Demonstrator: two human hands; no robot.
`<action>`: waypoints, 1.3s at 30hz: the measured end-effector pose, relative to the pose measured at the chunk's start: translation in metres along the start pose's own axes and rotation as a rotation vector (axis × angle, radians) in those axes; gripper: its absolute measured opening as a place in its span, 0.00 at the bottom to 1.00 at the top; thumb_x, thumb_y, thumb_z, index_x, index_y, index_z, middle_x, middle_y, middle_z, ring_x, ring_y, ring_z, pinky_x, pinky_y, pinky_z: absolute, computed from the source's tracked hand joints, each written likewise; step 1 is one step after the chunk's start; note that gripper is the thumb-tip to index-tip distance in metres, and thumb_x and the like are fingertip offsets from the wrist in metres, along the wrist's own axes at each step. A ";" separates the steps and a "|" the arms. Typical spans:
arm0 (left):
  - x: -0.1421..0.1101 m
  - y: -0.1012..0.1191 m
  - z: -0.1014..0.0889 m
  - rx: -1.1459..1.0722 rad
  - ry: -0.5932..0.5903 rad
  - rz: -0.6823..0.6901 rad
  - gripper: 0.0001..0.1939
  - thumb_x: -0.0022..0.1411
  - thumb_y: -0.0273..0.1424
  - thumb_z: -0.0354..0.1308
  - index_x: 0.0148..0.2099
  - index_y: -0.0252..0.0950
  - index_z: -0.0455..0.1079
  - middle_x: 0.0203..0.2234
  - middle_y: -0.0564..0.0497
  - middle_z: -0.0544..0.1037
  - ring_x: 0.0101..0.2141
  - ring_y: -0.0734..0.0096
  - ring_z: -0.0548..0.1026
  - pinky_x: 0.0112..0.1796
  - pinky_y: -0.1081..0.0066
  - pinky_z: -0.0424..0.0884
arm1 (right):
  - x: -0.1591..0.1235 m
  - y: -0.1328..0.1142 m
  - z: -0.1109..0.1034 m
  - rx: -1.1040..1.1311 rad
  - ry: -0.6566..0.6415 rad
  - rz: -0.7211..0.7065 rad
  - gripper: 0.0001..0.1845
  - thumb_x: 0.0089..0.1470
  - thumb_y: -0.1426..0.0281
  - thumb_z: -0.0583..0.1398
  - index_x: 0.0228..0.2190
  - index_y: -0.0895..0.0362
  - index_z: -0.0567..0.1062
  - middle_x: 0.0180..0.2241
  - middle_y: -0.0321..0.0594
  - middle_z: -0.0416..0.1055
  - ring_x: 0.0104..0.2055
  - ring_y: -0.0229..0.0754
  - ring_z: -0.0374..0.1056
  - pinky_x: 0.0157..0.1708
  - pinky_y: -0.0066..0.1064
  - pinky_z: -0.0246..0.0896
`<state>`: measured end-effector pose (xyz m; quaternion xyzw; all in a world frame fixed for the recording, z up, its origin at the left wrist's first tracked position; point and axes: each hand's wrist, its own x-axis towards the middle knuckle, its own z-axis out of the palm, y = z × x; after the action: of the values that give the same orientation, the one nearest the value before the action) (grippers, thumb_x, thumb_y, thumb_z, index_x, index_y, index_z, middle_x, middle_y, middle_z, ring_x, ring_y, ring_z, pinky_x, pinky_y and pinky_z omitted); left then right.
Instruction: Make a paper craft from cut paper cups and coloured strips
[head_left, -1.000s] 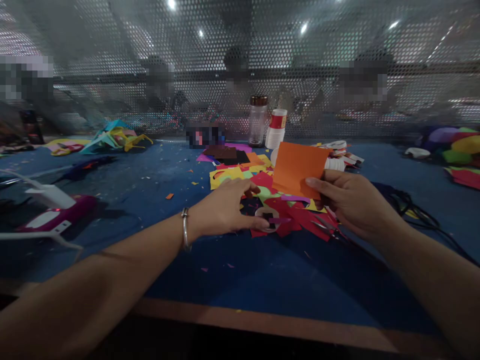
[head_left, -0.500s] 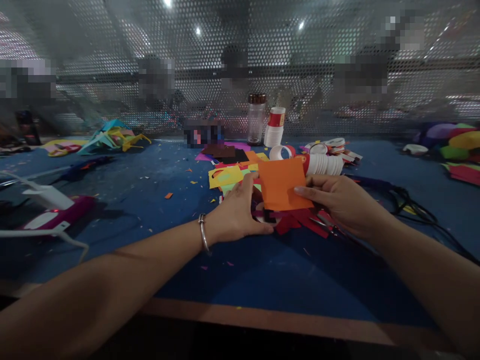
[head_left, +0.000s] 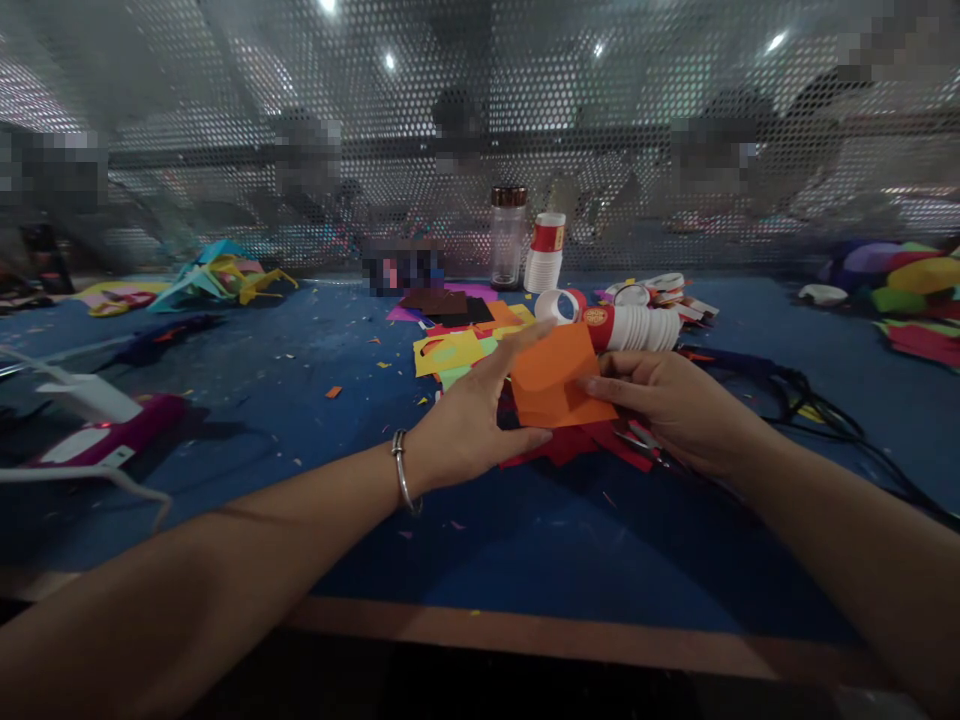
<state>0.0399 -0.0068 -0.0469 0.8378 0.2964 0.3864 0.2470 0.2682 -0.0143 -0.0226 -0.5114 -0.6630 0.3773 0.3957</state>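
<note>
An orange square of paper is pinched along its right side by my right hand, its thumb lying across the front. My left hand is at the paper's left edge, with thumb and index finger spread apart, the index along the upper left corner and the thumb near the lower one. The paper is slightly bent. Below it lie red paper pieces and scissors, partly hidden by my right hand. Yellow paper lies behind my left hand.
A stack of paper cups lies behind my right hand; another cup stack stands beside a clear bottle. Black cables run at right. A magenta and white power strip is at left. A perforated metal screen borders the back.
The orange paper has tilted and bent, dropping slightly. My left index finger has stretched up and over toward the paper's top left corner. My right hand keeps its pinch.
</note>
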 end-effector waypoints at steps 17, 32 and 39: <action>0.008 0.000 -0.007 -0.573 -0.063 -0.406 0.22 0.59 0.31 0.69 0.56 0.38 0.76 0.51 0.45 0.83 0.48 0.63 0.81 0.51 0.57 0.77 | -0.011 -0.015 -0.006 -0.505 0.251 -0.598 0.25 0.57 0.52 0.66 0.49 0.55 0.76 0.48 0.49 0.75 0.47 0.51 0.71 0.44 0.43 0.69; 0.009 0.015 -0.011 -0.591 -0.110 -0.426 0.19 0.59 0.33 0.69 0.52 0.34 0.78 0.44 0.46 0.84 0.40 0.71 0.79 0.45 0.68 0.73 | -0.012 -0.014 -0.001 -0.760 0.059 -0.950 0.08 0.64 0.70 0.62 0.41 0.61 0.79 0.37 0.46 0.81 0.40 0.48 0.71 0.44 0.41 0.66; 0.009 0.010 -0.016 -0.621 -0.106 -0.416 0.21 0.52 0.26 0.71 0.51 0.34 0.78 0.40 0.49 0.83 0.37 0.72 0.79 0.42 0.69 0.75 | -0.013 -0.013 -0.001 -0.708 0.111 -0.956 0.08 0.62 0.70 0.64 0.43 0.59 0.78 0.35 0.44 0.80 0.39 0.47 0.73 0.42 0.41 0.68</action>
<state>0.0351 -0.0044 -0.0267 0.6638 0.3156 0.3555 0.5774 0.2661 -0.0298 -0.0119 -0.2761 -0.8834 -0.1135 0.3612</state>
